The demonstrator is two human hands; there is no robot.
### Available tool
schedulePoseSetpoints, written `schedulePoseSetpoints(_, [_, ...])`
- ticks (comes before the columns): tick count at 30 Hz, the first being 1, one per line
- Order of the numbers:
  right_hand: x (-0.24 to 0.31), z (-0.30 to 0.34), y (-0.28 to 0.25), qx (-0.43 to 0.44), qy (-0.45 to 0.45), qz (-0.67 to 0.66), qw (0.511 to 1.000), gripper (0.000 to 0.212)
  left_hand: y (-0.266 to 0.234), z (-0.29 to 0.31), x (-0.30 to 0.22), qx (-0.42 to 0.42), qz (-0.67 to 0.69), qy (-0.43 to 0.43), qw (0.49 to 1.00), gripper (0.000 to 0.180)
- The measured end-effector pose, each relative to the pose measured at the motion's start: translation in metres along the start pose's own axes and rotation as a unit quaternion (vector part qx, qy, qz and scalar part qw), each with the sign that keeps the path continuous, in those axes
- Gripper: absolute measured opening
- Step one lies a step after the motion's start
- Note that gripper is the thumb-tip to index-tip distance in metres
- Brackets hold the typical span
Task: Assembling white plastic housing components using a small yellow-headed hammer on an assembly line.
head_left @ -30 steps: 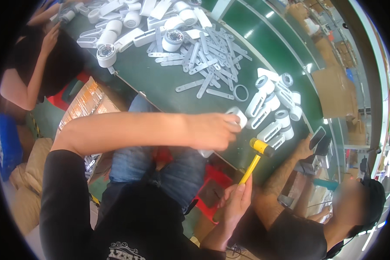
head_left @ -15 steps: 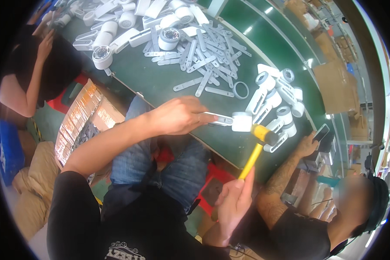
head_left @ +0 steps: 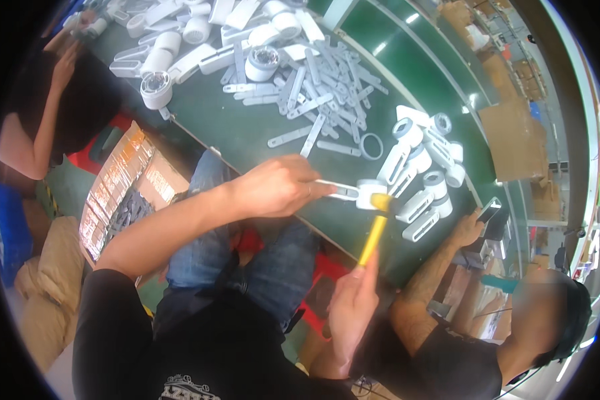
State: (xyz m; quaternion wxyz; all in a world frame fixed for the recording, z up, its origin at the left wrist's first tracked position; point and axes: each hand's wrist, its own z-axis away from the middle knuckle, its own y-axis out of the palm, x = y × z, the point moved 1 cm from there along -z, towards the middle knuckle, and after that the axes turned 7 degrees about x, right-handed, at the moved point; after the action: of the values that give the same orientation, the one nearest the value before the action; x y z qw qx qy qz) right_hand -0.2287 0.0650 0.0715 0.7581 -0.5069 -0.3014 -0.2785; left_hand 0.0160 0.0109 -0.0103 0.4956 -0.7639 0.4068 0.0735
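My left hand (head_left: 283, 187) is closed on the slotted handle of a white plastic housing (head_left: 367, 194), held over the near edge of the green table. The housing's round head points to the right, away from my fingers. In my right hand (head_left: 353, 307) is a hammer (head_left: 373, 239) with a yellow handle, gripped low. Its yellow and dark head is against or just in front of the round head of the housing; whether they touch I cannot tell. Beyond lies a pile of flat grey strips (head_left: 327, 83), with a loose grey ring (head_left: 371, 146) at its right end.
Several similar white housings (head_left: 417, 160) lie to the right, and more white parts (head_left: 197, 30) crowd the far left. A cardboard box (head_left: 123, 193) with dark pieces stands left of my legs. One person sits at the left; another, at the right, holds a phone (head_left: 489, 209).
The hammer's head has swung left onto or up to the round head of the housing. My right hand has moved slightly left, and my left hand has come down a little with the housing.
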Motion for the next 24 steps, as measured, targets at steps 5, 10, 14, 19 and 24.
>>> schedulePoseSetpoints(5, [-0.007,-0.014,0.009,-0.002,-0.048,0.121,0.991,0.054,0.000,-0.005,0.000,0.003,-0.011,0.008,1.000,0.031])
schedulePoseSetpoints(10, [-0.006,-0.011,0.018,-0.081,-0.108,0.123,0.983,0.055,-0.001,-0.006,-0.001,0.012,-0.016,0.004,1.000,0.031])
schedulePoseSetpoints(14, [0.010,0.005,-0.002,-0.027,-0.043,0.119,0.992,0.056,0.000,-0.007,-0.003,0.018,-0.020,-0.005,1.000,0.031])
schedulePoseSetpoints(19, [-0.012,-0.006,0.020,-0.067,-0.087,0.148,0.983,0.056,0.001,-0.007,-0.002,0.011,-0.009,0.002,1.000,0.032])
schedulePoseSetpoints(24, [0.010,0.015,0.005,-0.044,-0.081,0.022,0.995,0.052,-0.002,-0.004,-0.004,0.012,0.056,-0.052,0.997,0.033])
